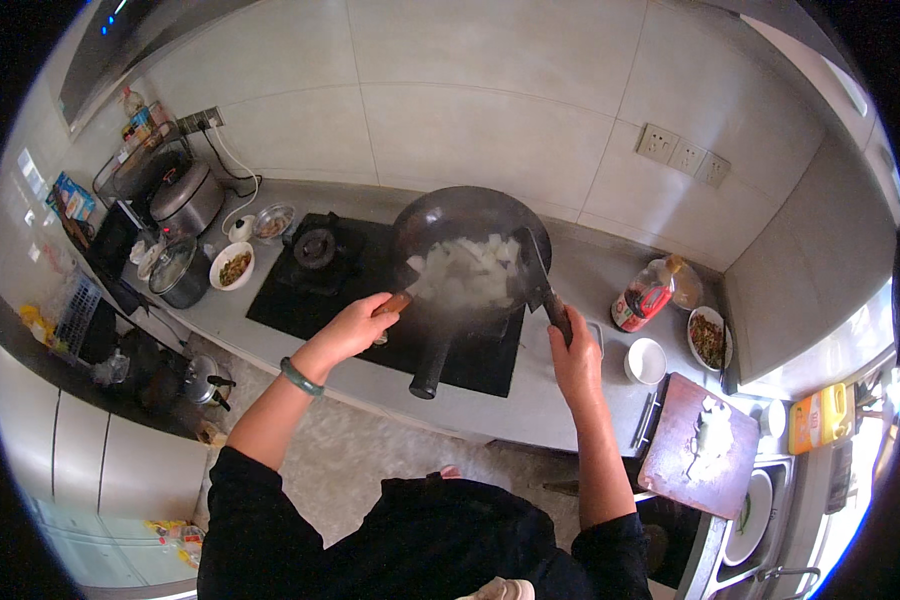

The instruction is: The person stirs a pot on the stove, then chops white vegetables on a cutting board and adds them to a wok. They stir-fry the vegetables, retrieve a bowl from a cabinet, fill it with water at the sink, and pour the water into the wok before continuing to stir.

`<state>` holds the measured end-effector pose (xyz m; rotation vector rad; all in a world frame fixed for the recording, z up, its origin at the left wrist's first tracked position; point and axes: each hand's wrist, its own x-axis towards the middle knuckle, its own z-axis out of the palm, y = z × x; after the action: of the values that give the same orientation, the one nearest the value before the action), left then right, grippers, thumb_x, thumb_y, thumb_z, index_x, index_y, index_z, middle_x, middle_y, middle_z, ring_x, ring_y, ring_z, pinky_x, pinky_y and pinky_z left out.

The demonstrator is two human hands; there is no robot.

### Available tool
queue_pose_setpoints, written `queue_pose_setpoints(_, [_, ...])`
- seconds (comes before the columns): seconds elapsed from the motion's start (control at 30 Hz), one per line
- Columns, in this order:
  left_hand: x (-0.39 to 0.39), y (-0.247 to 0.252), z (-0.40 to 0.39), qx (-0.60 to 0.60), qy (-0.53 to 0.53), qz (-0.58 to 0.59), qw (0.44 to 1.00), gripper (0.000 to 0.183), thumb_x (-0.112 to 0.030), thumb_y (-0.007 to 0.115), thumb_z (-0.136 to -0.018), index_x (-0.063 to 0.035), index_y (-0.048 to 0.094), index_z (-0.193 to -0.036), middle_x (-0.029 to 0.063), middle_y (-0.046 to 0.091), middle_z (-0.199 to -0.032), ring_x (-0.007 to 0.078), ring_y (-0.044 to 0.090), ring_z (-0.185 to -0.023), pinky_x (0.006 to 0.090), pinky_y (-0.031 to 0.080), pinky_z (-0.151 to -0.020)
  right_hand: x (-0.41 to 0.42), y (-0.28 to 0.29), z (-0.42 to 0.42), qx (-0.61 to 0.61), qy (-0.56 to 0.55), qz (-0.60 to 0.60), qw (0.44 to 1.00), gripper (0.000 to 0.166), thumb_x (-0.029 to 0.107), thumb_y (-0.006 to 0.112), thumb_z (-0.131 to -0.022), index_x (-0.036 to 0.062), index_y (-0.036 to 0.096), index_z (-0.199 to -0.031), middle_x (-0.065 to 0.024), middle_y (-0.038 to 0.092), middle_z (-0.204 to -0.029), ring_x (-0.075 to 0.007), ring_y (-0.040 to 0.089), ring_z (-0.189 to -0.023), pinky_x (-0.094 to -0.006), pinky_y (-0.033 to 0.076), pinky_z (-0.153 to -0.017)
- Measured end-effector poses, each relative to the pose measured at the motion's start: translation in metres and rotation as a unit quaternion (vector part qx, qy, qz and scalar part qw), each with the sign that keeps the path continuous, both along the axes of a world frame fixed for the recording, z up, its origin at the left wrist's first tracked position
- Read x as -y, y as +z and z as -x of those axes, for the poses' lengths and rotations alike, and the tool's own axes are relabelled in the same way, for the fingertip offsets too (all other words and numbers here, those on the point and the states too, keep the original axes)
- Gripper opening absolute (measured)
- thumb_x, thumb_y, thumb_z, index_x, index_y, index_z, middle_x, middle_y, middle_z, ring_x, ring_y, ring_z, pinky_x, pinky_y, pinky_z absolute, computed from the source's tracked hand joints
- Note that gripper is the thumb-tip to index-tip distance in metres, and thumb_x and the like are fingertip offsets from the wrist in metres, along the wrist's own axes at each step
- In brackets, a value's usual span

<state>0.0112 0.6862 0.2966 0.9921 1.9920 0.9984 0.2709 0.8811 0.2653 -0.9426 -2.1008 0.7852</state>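
Note:
A dark wok (461,199) stands on the black glass hob (330,319), its long handle towards me. Pale cut pieces of food (469,270) lie in it under steam. My left hand (356,326) is closed around the wooden handle of a utensil (396,302), whose far end reaches into the wok and is blurred by steam. In my right hand (577,360) is the dark handle of a broad-bladed tool, apparently a cleaver (538,270), tilted over the wok's right side. Whether its blade touches the food cannot be told.
Left of the hob are a food bowl (232,266), a lidded pot (178,274) and a rice cooker (187,199). To the right stand a red-labelled bottle (637,304), a white bowl (646,361), another food bowl (709,339), a cutting board (667,465) with white pieces, and a sink (784,487).

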Motion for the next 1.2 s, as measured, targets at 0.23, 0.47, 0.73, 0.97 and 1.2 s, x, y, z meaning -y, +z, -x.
queue_pose_setpoints(0.23, [-0.017,-0.035,0.008,0.021,0.003,-0.009,1.0,0.033,-0.019,0.05,-0.091,-0.007,0.049,-0.122,-0.0056,0.042,-0.067,0.003,0.036,-0.054,0.0186,0.029,-0.043,0.001,0.0,0.003,-0.024,0.01,-0.008,1.0,0.036,0.017,0.059,-0.083,0.0035,0.05,-0.116,-0.0244,0.061,-0.093,-0.0398,0.06,-0.087,-0.0413,0.048,-0.072])
queue_pose_setpoints(0.47, [0.012,-0.013,0.014,0.079,-0.003,0.044,0.996,0.036,-0.024,0.048,-0.093,-0.0066,0.047,-0.124,-0.0052,0.042,-0.067,0.0028,0.038,-0.055,0.0181,0.031,-0.044,0.0,-0.01,0.0,-0.036,0.0,0.037,0.999,0.038,0.018,0.059,-0.084,0.0015,0.05,-0.117,-0.0242,0.061,-0.095,-0.0369,0.061,-0.091,-0.0388,0.047,-0.075])
queue_pose_setpoints(0.73, [0.016,-0.043,0.027,-0.113,0.006,0.121,0.986,0.046,-0.029,0.049,-0.092,-0.0047,0.041,-0.13,0.0094,0.055,-0.1,0.0189,0.052,-0.088,0.0309,0.046,-0.072,-0.008,-0.026,0.013,-0.095,0.033,0.203,0.974,0.035,0.018,0.055,-0.087,-0.0016,0.051,-0.116,-0.0065,0.061,-0.082,-0.0107,0.051,-0.062,-0.0244,0.041,-0.057])
queue_pose_setpoints(0.97, [-0.041,-0.005,-0.016,-0.388,-0.179,-0.127,0.895,0.056,-0.029,0.052,-0.089,-0.0061,0.033,-0.136,0.0103,0.036,-0.14,0.0339,0.028,-0.131,0.0449,0.027,-0.103,-0.001,-0.014,0.014,-0.212,0.085,0.4,0.887,0.03,0.018,0.052,-0.09,0.0005,0.052,-0.114,-0.0017,0.06,-0.083,-0.0054,0.044,-0.056,-0.0199,0.035,-0.051])
queue_pose_setpoints(1.2, [-0.107,0.001,-0.031,-0.483,-0.314,-0.018,0.817,0.062,-0.048,0.035,-0.093,-0.0092,0.027,-0.14,0.0067,0.023,-0.147,0.0295,0.01,-0.138,0.0454,0.016,-0.108,0.012,-0.013,0.015,-0.226,0.115,0.481,0.839,0.03,0.02,0.049,-0.092,0.0026,0.051,-0.116,-0.0018,0.059,-0.085,-0.0048,0.042,-0.056,-0.0194,0.033,-0.049])
